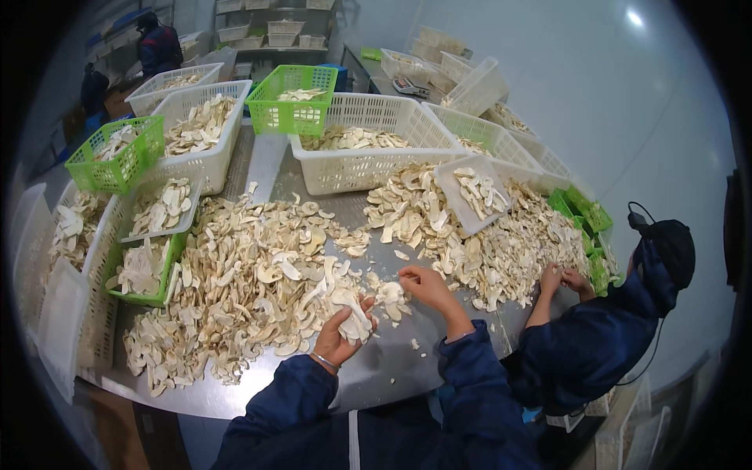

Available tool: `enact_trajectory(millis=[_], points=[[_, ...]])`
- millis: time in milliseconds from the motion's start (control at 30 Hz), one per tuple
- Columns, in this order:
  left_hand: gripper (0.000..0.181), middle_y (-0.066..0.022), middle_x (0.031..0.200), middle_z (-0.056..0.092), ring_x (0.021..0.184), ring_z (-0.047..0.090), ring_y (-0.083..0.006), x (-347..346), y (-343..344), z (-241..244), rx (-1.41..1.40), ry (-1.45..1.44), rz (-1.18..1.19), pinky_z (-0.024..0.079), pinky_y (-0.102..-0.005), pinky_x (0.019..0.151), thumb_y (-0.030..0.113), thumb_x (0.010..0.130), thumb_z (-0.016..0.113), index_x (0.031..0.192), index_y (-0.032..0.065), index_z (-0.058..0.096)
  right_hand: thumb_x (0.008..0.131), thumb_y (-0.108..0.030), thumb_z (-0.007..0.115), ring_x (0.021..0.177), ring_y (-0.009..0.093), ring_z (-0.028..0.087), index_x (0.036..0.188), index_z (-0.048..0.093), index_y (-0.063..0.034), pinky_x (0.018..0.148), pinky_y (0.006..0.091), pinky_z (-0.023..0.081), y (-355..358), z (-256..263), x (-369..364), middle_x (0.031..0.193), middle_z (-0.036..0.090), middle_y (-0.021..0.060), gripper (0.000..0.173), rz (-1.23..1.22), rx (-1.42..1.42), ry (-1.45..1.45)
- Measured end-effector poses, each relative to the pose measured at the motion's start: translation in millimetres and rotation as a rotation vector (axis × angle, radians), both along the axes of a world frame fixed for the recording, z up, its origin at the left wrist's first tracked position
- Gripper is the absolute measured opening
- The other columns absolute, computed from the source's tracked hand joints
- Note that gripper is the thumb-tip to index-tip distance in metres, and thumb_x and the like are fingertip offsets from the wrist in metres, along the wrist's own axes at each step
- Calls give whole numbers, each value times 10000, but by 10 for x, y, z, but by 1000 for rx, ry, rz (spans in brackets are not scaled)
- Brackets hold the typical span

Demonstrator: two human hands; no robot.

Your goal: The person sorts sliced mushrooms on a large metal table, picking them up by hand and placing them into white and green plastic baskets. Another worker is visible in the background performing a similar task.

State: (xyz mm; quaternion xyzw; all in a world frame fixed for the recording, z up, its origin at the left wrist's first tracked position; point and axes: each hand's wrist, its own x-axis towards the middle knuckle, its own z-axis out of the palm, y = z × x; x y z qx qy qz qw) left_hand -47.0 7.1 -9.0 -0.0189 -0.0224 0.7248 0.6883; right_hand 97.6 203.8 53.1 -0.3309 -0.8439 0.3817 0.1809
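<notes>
My left hand [342,338] holds a few pale dried mushroom slices [357,322] between thumb and fingers, just above the steel table [376,376]. To its left spreads a large heap of dried mushroom slices [252,276]. My right hand [432,288] hovers over the table with its fingers curled. Beneath its fingertips, or just beside them, lies a small pile of broad whitish slices [392,298]; whether they touch is unclear. I cannot tell if anything small is pinched in that hand. Small crumbs [415,343] are scattered in front of both hands.
At right, a co-worker [611,317] handles pieces beside a second heap [517,247], where a white tray [473,194] rests. Large white crates [376,167] line the back. Green baskets stand at left [147,294] and on the crates [291,111]. A scale [411,87] is farther back.
</notes>
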Motion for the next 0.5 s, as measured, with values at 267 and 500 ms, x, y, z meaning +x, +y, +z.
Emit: enact_trajectory(millis=[267, 500], points=[[406, -130, 1185, 577, 962, 599, -241, -52, -27, -19, -83, 40, 63, 467, -406, 912, 122, 864, 594, 1251, 65, 483, 748, -112, 591, 759, 324, 602, 989, 642, -68, 681, 405, 481, -330, 46, -10, 815, 632, 127, 250, 234, 263, -226], [408, -119, 1130, 581, 956, 599, -241, -41, -20, 29, -123, 70, 80, 470, -401, 904, 129, 861, 601, 1244, 65, 474, 749, -124, 595, 775, 330, 598, 953, 625, -69, 677, 433, 472, -320, -58, -112, 793, 620, 129, 213, 247, 331, -332]])
